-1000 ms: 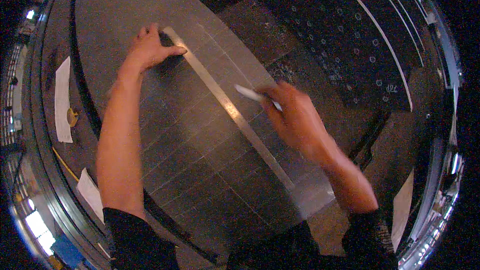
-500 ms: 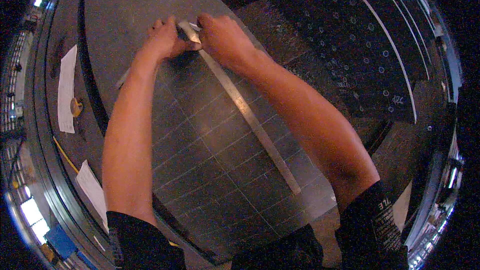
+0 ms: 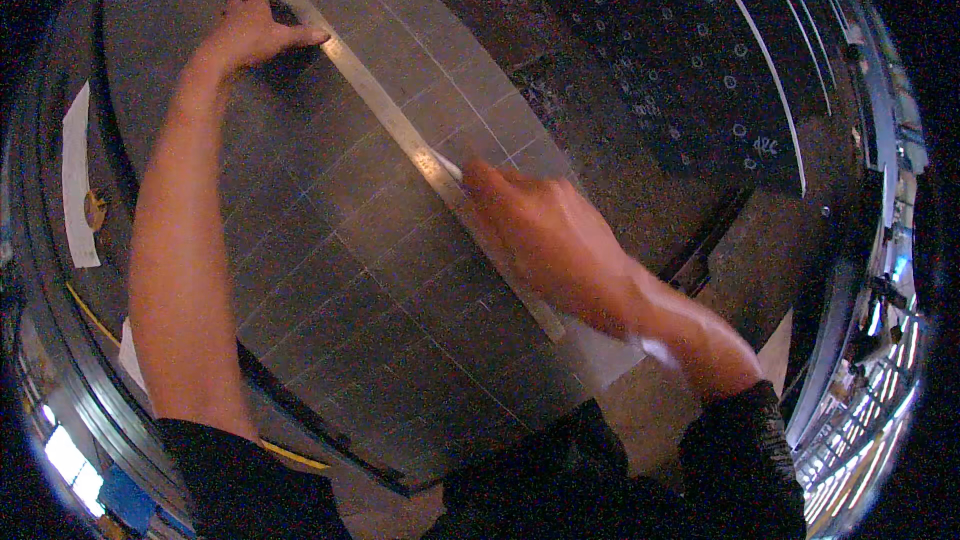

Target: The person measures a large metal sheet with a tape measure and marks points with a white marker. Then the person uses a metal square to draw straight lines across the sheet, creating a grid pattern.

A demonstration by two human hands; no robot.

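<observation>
A long steel ruler (image 3: 385, 110) lies slantwise across a dark sheet (image 3: 330, 270) ruled with a grid of pale lines. My left hand (image 3: 255, 32) presses flat on the ruler's far end, fingers spread. My right hand (image 3: 535, 225), blurred by motion, is closed around a thin white marking pencil (image 3: 447, 166) whose tip touches the sheet beside the ruler's edge, about midway along it.
A black perforated panel (image 3: 700, 70) lies at the upper right beyond a rough brown surface (image 3: 610, 140). White paper strips (image 3: 78, 180) sit on the left rim of the bench. Bright shelving or windows curve along the right edge (image 3: 880, 340).
My right hand has drawn back from the ruler's far end, next to my left hand, toward the ruler's middle, along its edge. My left hand stays on the far end.
</observation>
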